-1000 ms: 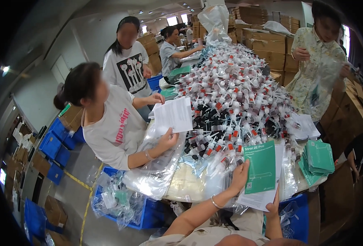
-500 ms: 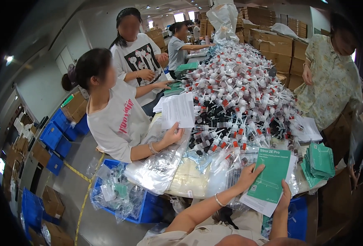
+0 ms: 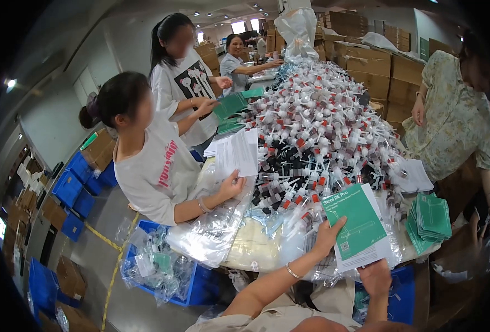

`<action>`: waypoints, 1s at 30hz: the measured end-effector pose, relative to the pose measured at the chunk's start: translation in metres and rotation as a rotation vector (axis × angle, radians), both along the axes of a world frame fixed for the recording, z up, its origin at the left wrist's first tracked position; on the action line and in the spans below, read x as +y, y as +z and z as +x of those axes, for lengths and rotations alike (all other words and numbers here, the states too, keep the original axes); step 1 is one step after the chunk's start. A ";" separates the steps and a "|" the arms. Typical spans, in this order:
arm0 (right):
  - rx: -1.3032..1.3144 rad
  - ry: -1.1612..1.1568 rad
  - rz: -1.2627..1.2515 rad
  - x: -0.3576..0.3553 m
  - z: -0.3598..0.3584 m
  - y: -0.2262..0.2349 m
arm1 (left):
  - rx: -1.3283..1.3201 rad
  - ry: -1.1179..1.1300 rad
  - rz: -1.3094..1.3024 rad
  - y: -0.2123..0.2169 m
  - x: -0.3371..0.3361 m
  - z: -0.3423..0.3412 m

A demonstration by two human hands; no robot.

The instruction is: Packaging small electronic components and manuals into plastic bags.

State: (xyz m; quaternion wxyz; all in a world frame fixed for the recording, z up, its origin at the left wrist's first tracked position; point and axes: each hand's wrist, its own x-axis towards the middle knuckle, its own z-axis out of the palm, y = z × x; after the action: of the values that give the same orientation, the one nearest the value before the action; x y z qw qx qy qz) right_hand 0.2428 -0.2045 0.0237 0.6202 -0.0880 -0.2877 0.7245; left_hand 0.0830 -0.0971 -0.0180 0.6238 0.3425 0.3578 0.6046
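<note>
My left hand point(image 3: 327, 237) grips the left edge of a flat green carton point(image 3: 353, 220), fingers spread over its face. Under the carton lies a white paper leaflet point(image 3: 367, 255); my right hand point(image 3: 375, 276) holds the lower edge of that leaflet. Both are held above the near edge of a long table point(image 3: 256, 260). Just beyond them rises a big heap of small bottles with white pump caps point(image 3: 317, 127).
A stack of flat green cartons point(image 3: 430, 217) lies at my right. A person in a white shirt point(image 3: 156, 166) at the left holds white leaflets point(image 3: 236, 152). Other people stand further back and at the right. Blue crates point(image 3: 195, 285) with plastic bags sit under the table.
My hands have brought the green carton and the leaflet a little nearer and tilted them. The person at the left has shifted the leaflets slightly.
</note>
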 end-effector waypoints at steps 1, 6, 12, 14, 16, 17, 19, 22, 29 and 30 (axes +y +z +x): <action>-0.124 -0.048 0.128 -0.003 -0.006 -0.007 | 0.003 -0.003 -0.004 0.000 -0.002 -0.001; -0.851 -0.671 -0.215 0.006 -0.004 -0.043 | 0.246 -0.030 0.242 0.003 -0.012 0.003; -0.765 -0.507 -0.273 0.035 0.020 -0.032 | 0.510 -0.117 0.232 0.025 -0.015 -0.008; -0.817 -0.461 -0.238 0.047 0.025 -0.030 | 0.478 -0.109 0.227 0.031 -0.016 -0.009; -1.149 -0.681 -0.053 0.050 0.039 -0.033 | 0.650 -0.133 0.257 0.022 -0.009 -0.015; -1.163 -0.778 -0.108 0.049 0.050 -0.030 | 0.825 -0.110 0.311 0.019 -0.007 -0.016; -1.016 -0.894 -0.136 0.036 0.078 -0.003 | 0.848 -0.060 0.367 0.032 -0.013 -0.013; -0.493 -0.652 -0.225 -0.007 0.119 0.027 | 0.940 -0.013 0.490 0.039 -0.018 -0.007; -1.138 -0.025 -0.474 -0.052 0.121 0.027 | 1.233 -0.142 0.834 0.054 -0.036 -0.012; -1.134 -0.036 -0.485 -0.054 0.126 0.028 | 1.279 -0.260 0.823 0.062 -0.040 -0.008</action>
State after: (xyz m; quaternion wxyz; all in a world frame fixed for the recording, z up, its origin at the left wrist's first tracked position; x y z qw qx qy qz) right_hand 0.3689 -0.2585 0.0516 0.3449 -0.6028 -0.3984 0.5991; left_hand 0.0751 -0.1368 0.0439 0.1840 0.8691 0.3518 0.2951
